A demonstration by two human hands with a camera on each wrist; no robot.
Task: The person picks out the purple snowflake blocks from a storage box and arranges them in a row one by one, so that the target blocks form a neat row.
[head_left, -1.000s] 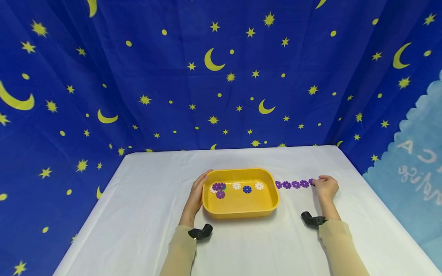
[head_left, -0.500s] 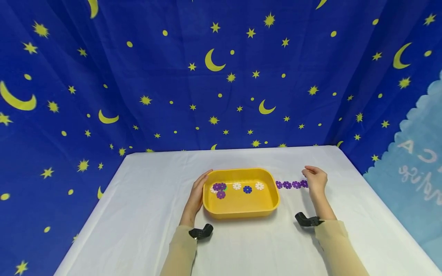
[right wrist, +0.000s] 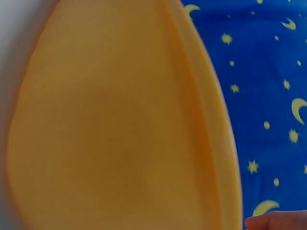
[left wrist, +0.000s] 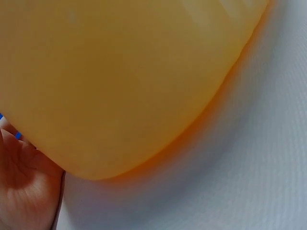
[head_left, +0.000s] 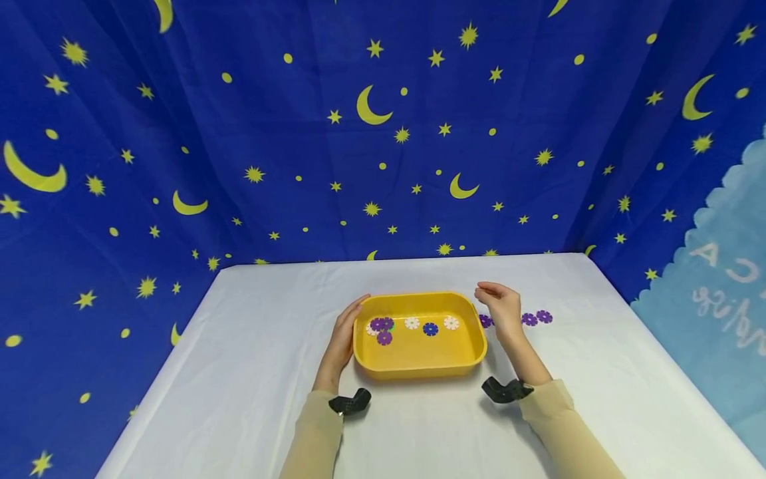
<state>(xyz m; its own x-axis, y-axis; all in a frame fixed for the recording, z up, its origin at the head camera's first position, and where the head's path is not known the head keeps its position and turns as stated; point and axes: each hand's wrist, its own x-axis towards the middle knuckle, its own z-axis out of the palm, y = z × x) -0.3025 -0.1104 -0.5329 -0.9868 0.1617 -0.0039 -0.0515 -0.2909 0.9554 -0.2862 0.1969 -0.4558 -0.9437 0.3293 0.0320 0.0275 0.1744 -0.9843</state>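
Observation:
A yellow plastic tub (head_left: 419, 370) stands mid-table. My left hand (head_left: 341, 336) rests along its left side, fingers fairly straight; the palm (left wrist: 26, 191) lies against the wall in the left wrist view. My right hand (head_left: 503, 311) hovers by the tub's right rim, fingers loosely bent, nothing visible in them. Under and beside it runs a row of purple snowflake discs (head_left: 544, 317), its middle hidden by the hand. Inside the tub are white discs (head_left: 451, 322), a blue disc (head_left: 430, 329) and overlapping purple discs (head_left: 384, 338) with a bit of green.
A white cloth covers the table (head_left: 269, 372). Behind it hangs a blue curtain (head_left: 311, 153) with yellow moons and stars. A light blue panel (head_left: 718, 266) is at the right side. Both wrists carry a black camera mount (head_left: 505, 390).
My right hand has let go of the purple disc at the row's right end and moved left to the tub's rim. My left hand stays put.

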